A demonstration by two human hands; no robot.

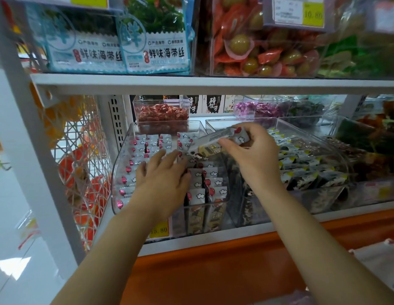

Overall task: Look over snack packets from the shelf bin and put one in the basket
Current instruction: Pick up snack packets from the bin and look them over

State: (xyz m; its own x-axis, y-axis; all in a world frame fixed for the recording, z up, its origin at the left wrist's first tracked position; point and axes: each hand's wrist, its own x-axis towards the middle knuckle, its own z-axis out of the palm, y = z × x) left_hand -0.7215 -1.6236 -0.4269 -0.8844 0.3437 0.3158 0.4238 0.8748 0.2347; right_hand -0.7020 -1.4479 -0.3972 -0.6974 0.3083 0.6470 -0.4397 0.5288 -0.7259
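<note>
**One packet up, many more in the bin**

I see my right hand (255,155) holding one packet (215,140). The thumb and curled fingers pinch it. The packet is just above the clear bin (123,172) on the low shelf, over the middle of it.

The packet is long and thin. Its wrapper is shiny grey. One end has a red dot and a small white cloud. The other part is dark with yellow signs on it, too blurry for me to read.

Its long side runs across, from left to right. It is tilted: the left end is lower and the right end is higher. The end with the red dot and cloud points right, by my fingers.

My left hand (163,172) is flat and holds nothing. Its straight fingers rest on the packets (211,186) in the bin. These stand in neat rows, and each shows the same red dot and cloud.

A yellow price tag (159,230) on the front of the bin ends in "5.80". My arm hides the start of it.

On the top shelf (213,83) stand blue and white bags (156,45) that say "鲜味海带丝". A yellow tag (312,14) up there says "10.80".
</note>
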